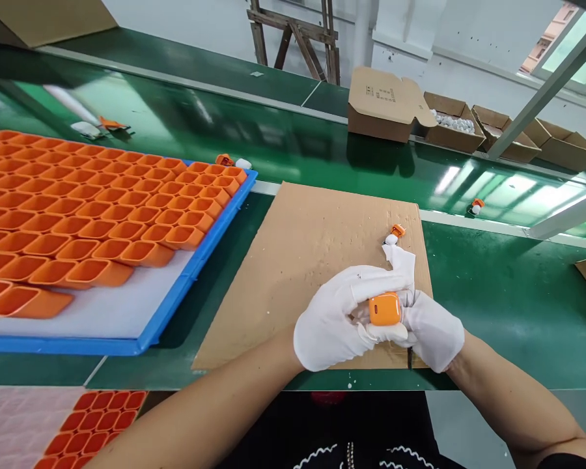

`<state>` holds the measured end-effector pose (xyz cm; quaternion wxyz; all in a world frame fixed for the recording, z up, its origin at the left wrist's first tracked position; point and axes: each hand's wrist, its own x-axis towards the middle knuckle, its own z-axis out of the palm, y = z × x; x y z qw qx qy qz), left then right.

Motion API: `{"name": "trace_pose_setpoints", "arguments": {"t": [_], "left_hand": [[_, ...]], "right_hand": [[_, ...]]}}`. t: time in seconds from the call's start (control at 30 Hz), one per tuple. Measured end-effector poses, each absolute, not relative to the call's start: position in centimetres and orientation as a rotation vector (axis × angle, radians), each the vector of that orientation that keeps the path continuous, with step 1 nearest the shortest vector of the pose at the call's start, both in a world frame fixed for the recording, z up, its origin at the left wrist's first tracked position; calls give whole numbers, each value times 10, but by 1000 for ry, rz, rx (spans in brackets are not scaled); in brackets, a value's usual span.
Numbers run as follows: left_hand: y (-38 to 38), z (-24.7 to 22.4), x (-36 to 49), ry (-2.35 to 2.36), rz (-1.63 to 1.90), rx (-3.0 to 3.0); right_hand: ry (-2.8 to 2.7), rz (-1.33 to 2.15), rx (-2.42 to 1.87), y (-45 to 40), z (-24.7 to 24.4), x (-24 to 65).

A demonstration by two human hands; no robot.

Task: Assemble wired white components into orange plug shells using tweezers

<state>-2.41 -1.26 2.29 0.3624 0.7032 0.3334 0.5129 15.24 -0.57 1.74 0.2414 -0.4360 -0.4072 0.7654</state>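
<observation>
My left hand (344,319), in a white glove, is closed round a small glossy orange plastic shell (385,309) with rounded corners and a small dark slot. At the shell's right end is my right hand (432,329), also gloved, its fingers bent in against it. What those fingers pinch is hidden. White glove fabric sticks up above both hands. Below the right hand a thin dark tip (409,358) pokes out; its kind is unclear. Both hands are over a brown cardboard sheet (293,260). Just beyond them on the sheet lies a small orange and white part (394,234).
To the left, a blue-rimmed tray (195,273) holds rows of hollow orange shells (97,228). Another batch of orange shells (95,423) sits lower left. Cardboard boxes (381,104) line the back of the green bench (493,280). A small orange and white piece (476,206) lies right.
</observation>
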Motion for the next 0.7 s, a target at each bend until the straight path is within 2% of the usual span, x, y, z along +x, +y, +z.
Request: {"name": "trace_pose_setpoints", "arguments": {"t": [0.13, 0.3, 0.37, 0.47, 0.5, 0.53, 0.6, 0.7], "left_hand": [[-12, 25, -23, 881, 1338, 1883], [-11, 24, -23, 817, 1408, 1918], [-9, 22, -23, 877, 1502, 1971], [-8, 17, -23, 1066, 1563, 2080], [-7, 15, -24, 1090, 1546, 2092], [-7, 15, -24, 1102, 1517, 2070], [-5, 15, -25, 1114, 1430, 1895], [-3, 20, -25, 1038, 1261, 1473]], "right_hand": [[-1101, 2109, -1161, -6, 8, 153], [-1230, 1975, -1193, -2, 33, 153], [-1329, 1674, -1268, -4, 45, 151], [-1491, 935, -1348, -9, 57, 148], [-1539, 787, -1338, -11, 59, 147], [-1582, 752, -1310, -11, 61, 148], [-1584, 920, -1231, -6, 63, 152], [-1322, 1053, -1147, 10, 58, 161]]}}
